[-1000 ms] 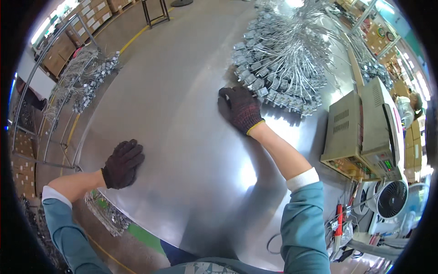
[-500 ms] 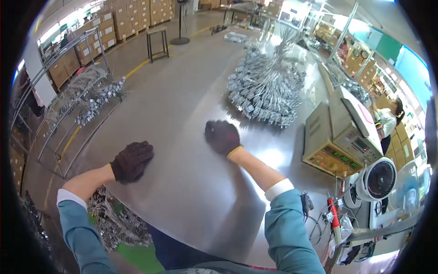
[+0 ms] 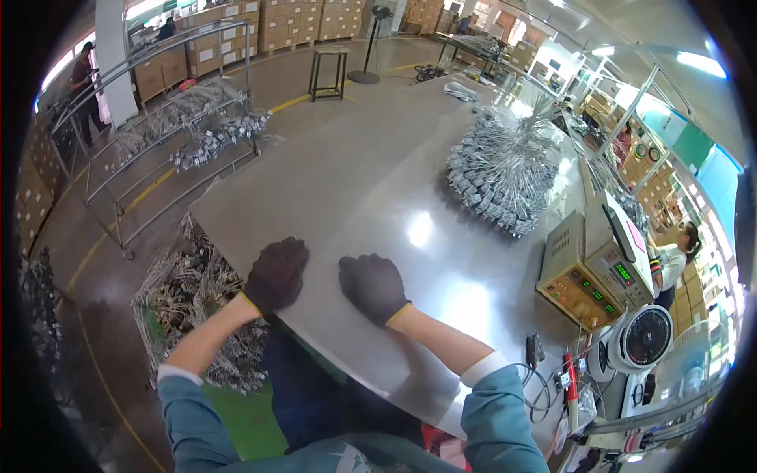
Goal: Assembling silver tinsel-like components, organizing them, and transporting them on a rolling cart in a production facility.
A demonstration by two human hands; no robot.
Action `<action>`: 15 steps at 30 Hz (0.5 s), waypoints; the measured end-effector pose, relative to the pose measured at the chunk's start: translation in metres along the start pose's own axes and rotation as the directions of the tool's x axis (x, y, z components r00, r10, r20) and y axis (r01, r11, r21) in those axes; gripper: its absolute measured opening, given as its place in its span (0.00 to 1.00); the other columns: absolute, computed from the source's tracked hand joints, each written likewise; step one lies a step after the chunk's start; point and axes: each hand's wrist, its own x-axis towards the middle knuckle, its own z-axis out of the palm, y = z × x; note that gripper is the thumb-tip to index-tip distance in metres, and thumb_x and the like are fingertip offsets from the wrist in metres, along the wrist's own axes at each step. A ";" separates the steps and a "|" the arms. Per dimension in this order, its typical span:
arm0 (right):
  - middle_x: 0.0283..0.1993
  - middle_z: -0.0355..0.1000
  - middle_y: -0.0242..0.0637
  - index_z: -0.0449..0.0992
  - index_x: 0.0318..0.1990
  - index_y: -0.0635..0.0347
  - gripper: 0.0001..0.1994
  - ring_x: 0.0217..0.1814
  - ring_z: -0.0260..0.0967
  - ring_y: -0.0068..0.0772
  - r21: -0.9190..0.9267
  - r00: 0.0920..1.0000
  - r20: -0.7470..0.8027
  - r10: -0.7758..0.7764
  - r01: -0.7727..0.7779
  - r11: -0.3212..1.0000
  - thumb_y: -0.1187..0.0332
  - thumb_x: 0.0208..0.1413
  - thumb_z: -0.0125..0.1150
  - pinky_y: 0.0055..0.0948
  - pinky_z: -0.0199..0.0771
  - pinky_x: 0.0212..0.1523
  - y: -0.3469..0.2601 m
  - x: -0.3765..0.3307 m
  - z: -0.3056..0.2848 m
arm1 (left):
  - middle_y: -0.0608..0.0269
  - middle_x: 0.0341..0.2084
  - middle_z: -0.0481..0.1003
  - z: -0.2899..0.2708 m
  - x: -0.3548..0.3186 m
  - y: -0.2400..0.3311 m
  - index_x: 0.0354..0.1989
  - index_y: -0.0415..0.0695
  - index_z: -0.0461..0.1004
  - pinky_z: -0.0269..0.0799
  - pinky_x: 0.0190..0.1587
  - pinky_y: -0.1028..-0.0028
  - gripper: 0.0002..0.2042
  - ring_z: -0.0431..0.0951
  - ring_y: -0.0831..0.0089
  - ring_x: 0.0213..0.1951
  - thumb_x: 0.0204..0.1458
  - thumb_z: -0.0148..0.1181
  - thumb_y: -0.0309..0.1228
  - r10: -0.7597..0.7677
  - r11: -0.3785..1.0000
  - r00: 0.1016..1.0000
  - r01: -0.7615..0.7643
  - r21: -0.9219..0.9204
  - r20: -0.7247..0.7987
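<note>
Both my hands wear dark brown knit gloves with yellow cuffs. My left hand (image 3: 276,276) is over the left edge of the metal table (image 3: 315,165), its fingers curled in and nothing showing out of them. Close to its right, my right hand (image 3: 372,288) is low over the tabletop, also curled like a loose fist with nothing visible in it. Beyond them, toward the far right, a large round heap of cables with silvery connectors (image 3: 505,173) lies on the table. Below my left hand, more bundled cables (image 3: 205,307) fill a green-bottomed holder beside the table.
At the right stand a bench tester (image 3: 583,268) with green digits, a small fan (image 3: 645,337) and a red-handled tool (image 3: 571,382) among wires. A metal rack (image 3: 181,118) with cables is at the left. A stool (image 3: 328,72) and stacked cartons (image 3: 292,24) stand behind; a co-worker (image 3: 676,260) is at the right.
My left hand has moved right, toward my right hand, which has come down nearer to me. The view has swung left, so the cable heap and rack appear further right.
</note>
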 end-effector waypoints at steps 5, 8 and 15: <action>0.35 0.79 0.46 0.79 0.43 0.53 0.08 0.41 0.78 0.53 0.039 1.000 0.028 -0.009 0.008 0.999 0.63 0.66 0.56 0.52 0.76 0.46 -0.041 0.016 0.026 | 0.46 0.62 0.77 -0.032 -0.088 0.014 0.55 0.43 0.79 0.66 0.69 0.44 0.17 0.73 0.45 0.67 0.60 0.58 0.32 0.001 0.990 1.000 0.000 -0.141 0.009; 0.35 0.79 0.46 0.80 0.46 0.53 0.10 0.42 0.78 0.54 0.055 0.993 0.117 -0.032 0.026 0.998 0.62 0.66 0.56 0.53 0.76 0.46 -0.072 0.030 0.051 | 0.47 0.64 0.75 -0.028 -0.142 -0.001 0.55 0.44 0.79 0.62 0.72 0.44 0.19 0.70 0.47 0.70 0.55 0.62 0.33 0.014 0.997 0.995 -0.006 -0.071 0.104; 0.35 0.80 0.49 0.81 0.47 0.52 0.11 0.41 0.79 0.56 0.147 0.963 0.184 -0.197 0.171 0.974 0.61 0.67 0.55 0.55 0.78 0.45 -0.138 0.058 0.172 | 0.49 0.63 0.77 0.072 -0.371 -0.058 0.58 0.44 0.80 0.51 0.77 0.41 0.25 0.71 0.44 0.68 0.48 0.67 0.35 -0.563 0.826 0.759 0.521 0.215 0.327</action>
